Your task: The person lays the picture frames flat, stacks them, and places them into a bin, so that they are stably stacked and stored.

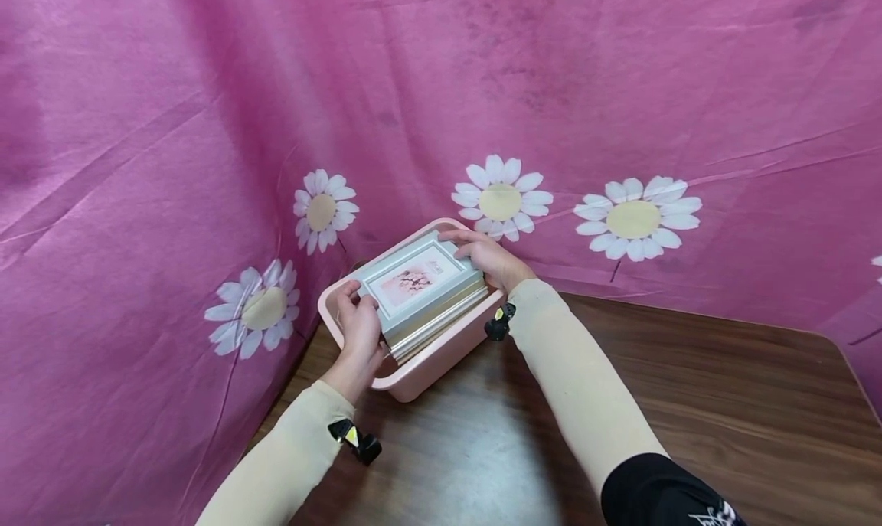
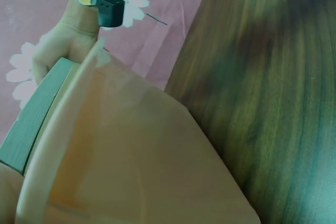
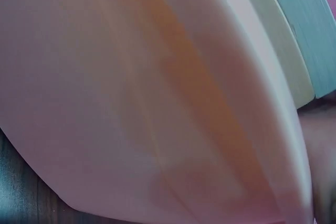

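A pale blue picture frame [image 1: 416,277] with a pink blossom print lies face up on top of a stack of other frames [image 1: 441,323] with gold and silver edges. The stack sits in a pink plastic basin [image 1: 441,357]. My left hand [image 1: 360,331] holds the blue frame by its near-left end, and my right hand [image 1: 489,259] grips the opposite end. In the left wrist view, the right hand [image 2: 60,48] curls over the far end of the blue frame [image 2: 31,114]. The basin wall [image 3: 131,103] fills most of the right wrist view and hides the lower frames.
The basin stands on a dark wooden table [image 1: 689,388] in its far-left corner. A pink cloth [image 1: 586,74] with white daisies hangs close behind and to the left. Black wrist cameras [image 1: 499,321] sit on both sleeves near the basin's rim.
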`<state>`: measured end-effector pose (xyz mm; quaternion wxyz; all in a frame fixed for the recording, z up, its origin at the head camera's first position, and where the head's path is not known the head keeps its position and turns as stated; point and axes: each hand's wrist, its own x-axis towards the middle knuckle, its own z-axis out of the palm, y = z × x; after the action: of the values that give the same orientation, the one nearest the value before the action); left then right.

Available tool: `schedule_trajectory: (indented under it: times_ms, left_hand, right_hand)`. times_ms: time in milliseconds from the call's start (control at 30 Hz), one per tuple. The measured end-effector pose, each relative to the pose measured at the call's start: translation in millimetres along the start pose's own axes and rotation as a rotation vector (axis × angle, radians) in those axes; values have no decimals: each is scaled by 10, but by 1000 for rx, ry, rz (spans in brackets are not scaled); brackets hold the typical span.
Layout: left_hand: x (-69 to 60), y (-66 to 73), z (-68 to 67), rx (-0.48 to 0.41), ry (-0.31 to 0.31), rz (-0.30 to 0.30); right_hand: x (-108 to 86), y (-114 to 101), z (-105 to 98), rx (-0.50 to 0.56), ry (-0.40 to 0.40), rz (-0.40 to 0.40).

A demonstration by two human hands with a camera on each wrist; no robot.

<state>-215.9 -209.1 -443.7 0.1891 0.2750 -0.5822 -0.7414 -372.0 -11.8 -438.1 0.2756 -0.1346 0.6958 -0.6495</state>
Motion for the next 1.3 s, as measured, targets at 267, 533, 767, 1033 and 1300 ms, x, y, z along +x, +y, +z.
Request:
schedule_trajectory:
  times_ms: [267,533,767,1033,1300]
  left_hand:
    - [6,-20,51,-18,-3,-11]
    - [48,-22,73,-28,-25,-36]
    - [53,-39,72,-2,-28,-59]
    - [45,-53,43,39,-58,-69]
    - [59,-59,19,83,-88,-87]
  right_hand:
    - [58,12,-12,-89,19,41]
    - [135,8,-25,-110,17,75]
    - [191,64,0,-126,25,70]
    - [232,108,16,-154,25,46]
    - [244,110,26,-215,-2,34]
